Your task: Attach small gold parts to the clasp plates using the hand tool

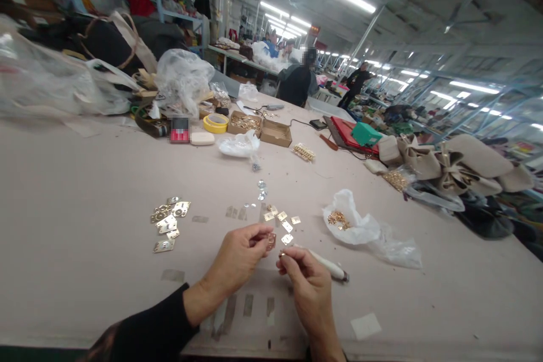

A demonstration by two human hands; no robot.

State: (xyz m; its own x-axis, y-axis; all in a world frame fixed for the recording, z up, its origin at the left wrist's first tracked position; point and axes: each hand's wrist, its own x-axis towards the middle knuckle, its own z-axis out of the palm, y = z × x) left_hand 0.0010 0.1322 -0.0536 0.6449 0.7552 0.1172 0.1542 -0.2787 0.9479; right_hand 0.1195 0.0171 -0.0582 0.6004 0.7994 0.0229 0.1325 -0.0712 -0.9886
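My left hand (pixel 244 251) pinches a small metal plate (pixel 271 241) with holes between thumb and fingertips. Close beside it, my right hand (pixel 309 283) is closed in a pinch on something tiny with a glint, too small to name. Just beyond the fingers lie several small gold-coloured metal plates (pixel 287 227). To the left is a pile of larger gold-coloured plates (pixel 167 223). A tool with a white handle (pixel 331 266) lies partly hidden behind my right hand. Right of the small plates, an open white plastic bag (pixel 356 226) holds small gold-coloured fittings (pixel 338 219).
Farther back on the table (pixel 106 192) are yellow tape rolls (pixel 215 123), an open cardboard box of metal parts (pixel 245 123) and another box (pixel 275 133). Plastic bags (pixel 184 79) crowd the back left. Beige bow-shaped pieces (pixel 453 167) stand at right. People sit and stand beyond.
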